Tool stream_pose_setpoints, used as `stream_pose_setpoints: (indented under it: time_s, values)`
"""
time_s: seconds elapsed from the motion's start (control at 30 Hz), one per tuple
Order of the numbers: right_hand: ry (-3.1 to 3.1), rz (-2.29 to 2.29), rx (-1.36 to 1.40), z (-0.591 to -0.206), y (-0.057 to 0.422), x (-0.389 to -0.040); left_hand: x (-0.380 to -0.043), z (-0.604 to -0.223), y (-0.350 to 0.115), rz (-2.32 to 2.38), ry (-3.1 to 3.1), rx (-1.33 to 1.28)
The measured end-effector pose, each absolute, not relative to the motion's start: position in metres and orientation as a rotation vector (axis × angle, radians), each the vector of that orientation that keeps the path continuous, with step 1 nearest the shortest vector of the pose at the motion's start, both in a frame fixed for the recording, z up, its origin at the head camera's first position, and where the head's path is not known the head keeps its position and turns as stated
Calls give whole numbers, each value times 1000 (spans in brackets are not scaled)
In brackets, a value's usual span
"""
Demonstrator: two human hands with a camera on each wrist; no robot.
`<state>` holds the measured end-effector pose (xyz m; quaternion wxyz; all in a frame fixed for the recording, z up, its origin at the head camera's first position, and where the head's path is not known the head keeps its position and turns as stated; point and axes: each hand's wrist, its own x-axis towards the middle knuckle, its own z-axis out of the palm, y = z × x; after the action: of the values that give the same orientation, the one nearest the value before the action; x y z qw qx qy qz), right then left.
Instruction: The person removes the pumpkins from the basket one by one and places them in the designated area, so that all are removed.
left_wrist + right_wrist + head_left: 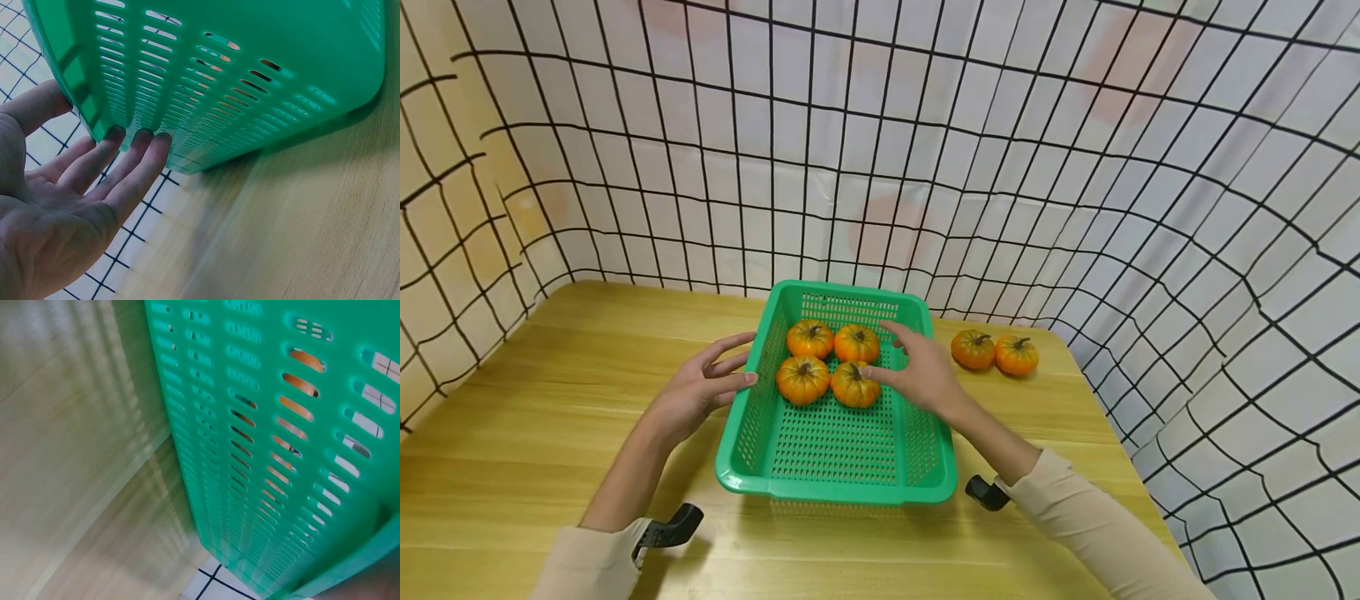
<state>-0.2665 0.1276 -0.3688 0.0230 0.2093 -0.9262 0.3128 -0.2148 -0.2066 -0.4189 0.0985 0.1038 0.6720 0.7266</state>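
Note:
A green plastic basket [835, 492] stands on the table with several small orange pumpkins inside, grouped toward its far left. My left hand [688, 396] is at the basket's left side, thumb at the rim and straight fingertips against the slotted outer wall [206, 87]. Over the right wall reaches my right hand [925, 371], thumb and fingers spread apart. Its thumb overlaps the near right pumpkin [856, 387], and its fingertips are beside the far right pumpkin [857, 342]. In the right wrist view, the basket wall [250, 444] hides most of that hand.
Two more pumpkins, one at the left [973, 349] and one at the right [1017, 356], sit side by side on the wooden table [587, 375], right of the basket. Black wire grid panels [850, 167] with pale sheeting behind them enclose the table's back and sides.

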Motion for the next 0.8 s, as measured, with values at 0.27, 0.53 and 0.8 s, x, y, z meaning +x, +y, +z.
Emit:
stream_pose_setpoints:
  time_s: [0.27,0.53,0.8]
  values:
    - [-2912,939,730,-376,121,-268,-215,-418,-207,2150,1981,305]
    - [-2958,877,742,-379,111,-266,-215,-418,-208,2156,1984,299]
    - [-3007,850,735,-384,107,-266,-215,-419,-207,2155,1985,316]
